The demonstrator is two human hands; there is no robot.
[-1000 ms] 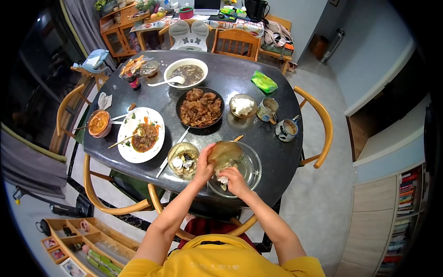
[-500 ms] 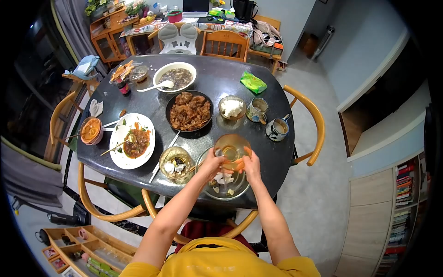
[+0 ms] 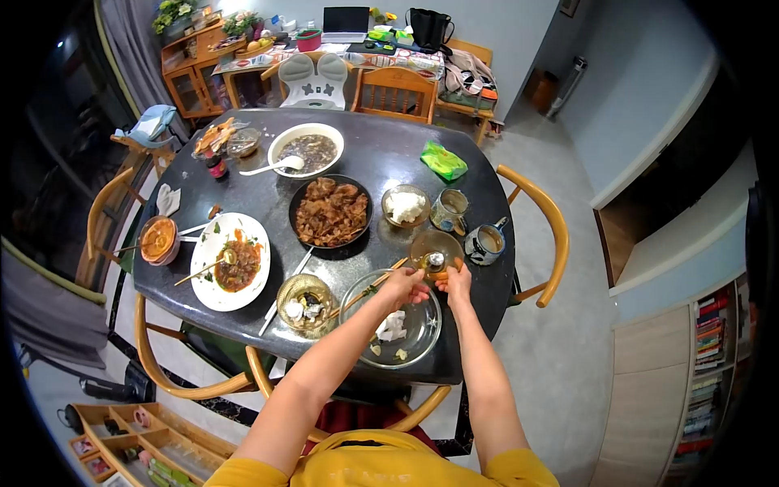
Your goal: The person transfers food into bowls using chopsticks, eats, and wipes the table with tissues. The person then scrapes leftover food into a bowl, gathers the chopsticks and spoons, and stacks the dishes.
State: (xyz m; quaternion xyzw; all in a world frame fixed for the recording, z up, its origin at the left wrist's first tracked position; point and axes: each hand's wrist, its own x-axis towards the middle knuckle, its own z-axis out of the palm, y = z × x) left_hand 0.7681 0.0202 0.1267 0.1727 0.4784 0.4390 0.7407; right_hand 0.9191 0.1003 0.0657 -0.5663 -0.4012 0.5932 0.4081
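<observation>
A small amber glass bowl sits at the table's right side, below the rice bowl. My right hand has its fingers at the near rim, gripping it. My left hand is just left of it, over the large clear glass bowl, fingers loosely apart and nothing visible in them. In the large bowl lie crumpled white tissue and small food scraps. A pair of wooden chopsticks slants across its rim, partly behind my left hand. Another amber glass bowl with scraps stands to the left.
A black pan of meat, a soup bowl, a white oval plate and a rice bowl share the dark table. Two mugs, one a patterned mug, stand at right near a green packet. Wooden chairs surround the table.
The small amber bowl moved from between both hands over the large bowl to the right, towards the mugs. My left hand came off it; my right hand remains at its rim.
</observation>
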